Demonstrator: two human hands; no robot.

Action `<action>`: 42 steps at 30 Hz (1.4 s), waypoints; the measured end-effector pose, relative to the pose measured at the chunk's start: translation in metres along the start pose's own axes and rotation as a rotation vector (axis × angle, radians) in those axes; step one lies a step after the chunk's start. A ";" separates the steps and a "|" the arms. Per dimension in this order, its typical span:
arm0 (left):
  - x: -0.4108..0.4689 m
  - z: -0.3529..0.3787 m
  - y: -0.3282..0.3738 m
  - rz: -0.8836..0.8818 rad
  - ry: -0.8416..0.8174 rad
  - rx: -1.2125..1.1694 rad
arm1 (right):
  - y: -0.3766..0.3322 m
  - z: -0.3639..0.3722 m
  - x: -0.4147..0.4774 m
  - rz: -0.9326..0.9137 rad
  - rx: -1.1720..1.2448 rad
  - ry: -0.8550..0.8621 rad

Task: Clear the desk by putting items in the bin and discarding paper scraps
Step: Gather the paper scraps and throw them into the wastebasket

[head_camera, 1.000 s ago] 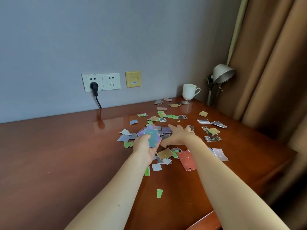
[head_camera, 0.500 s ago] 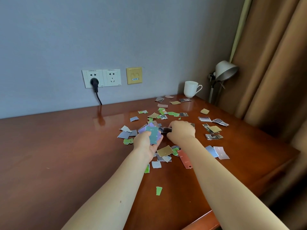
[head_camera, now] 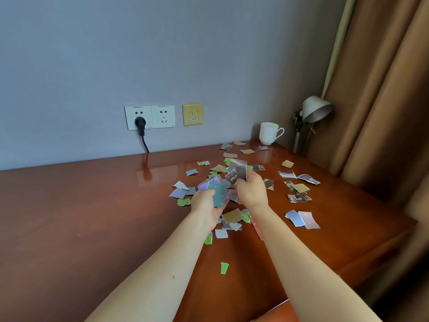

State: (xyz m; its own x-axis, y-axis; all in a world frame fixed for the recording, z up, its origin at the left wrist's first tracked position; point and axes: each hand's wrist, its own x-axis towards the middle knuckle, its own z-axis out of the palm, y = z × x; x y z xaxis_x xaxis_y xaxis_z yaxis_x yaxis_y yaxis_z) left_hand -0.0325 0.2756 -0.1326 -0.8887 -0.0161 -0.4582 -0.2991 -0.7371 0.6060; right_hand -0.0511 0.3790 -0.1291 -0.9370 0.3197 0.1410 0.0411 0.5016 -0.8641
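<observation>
The glossy reddish-brown desk (head_camera: 92, 217) fills the lower view, and a white mug (head_camera: 269, 133) stands at its far right corner against the wall. Right of the mug hangs a tan curtain (head_camera: 383, 89), and between the two a silver lamp (head_camera: 316, 109) tilts its shade downward. A wide scatter of torn paper scraps (head_camera: 304, 219) lies flat on the desk, spreading from just in front of the mug toward the near edge. Two bare forearms reach toward the mug into the middle of that scatter. The left hand (head_camera: 204, 205), in front and left of the mug, curls its thumb and fingers round a fanned teal and purple stack (head_camera: 218, 194) of scraps held off the wood. The right hand (head_camera: 251, 191), nearer the mug, pinches a few grey-brown photo pieces (head_camera: 238, 173) upright between thumb and fingers, close beside the stack; whether the two bundles touch cannot be told. On the wall left of the mug sit a white double socket (head_camera: 149, 117) holding a black plug (head_camera: 140, 123) and a yellow wall plate (head_camera: 192, 114). Farthest from the mug, a lone green scrap (head_camera: 224, 267) lies between the forearms
</observation>
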 end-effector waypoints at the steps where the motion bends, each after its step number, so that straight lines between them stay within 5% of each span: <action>1: -0.003 0.000 0.003 -0.008 -0.012 0.000 | -0.005 -0.001 -0.004 0.031 0.108 -0.019; 13: -0.068 -0.037 0.088 0.244 -0.015 -0.040 | -0.095 0.026 -0.063 0.001 0.632 -0.271; 29: -0.193 -0.198 0.188 0.646 0.298 -0.370 | -0.204 0.178 -0.222 -0.332 0.516 -0.876; 42: -0.324 -0.347 0.166 0.962 0.635 -0.433 | -0.209 0.240 -0.426 -0.371 0.660 -1.323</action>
State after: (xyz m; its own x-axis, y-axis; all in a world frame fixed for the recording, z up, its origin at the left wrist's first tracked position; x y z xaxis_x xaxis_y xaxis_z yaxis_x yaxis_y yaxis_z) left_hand 0.3265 -0.0756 -0.1088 -0.3212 -0.9128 -0.2524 0.6312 -0.4050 0.6615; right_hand 0.2562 -0.0552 -0.1242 -0.5018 -0.8458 0.1812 -0.0810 -0.1627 -0.9834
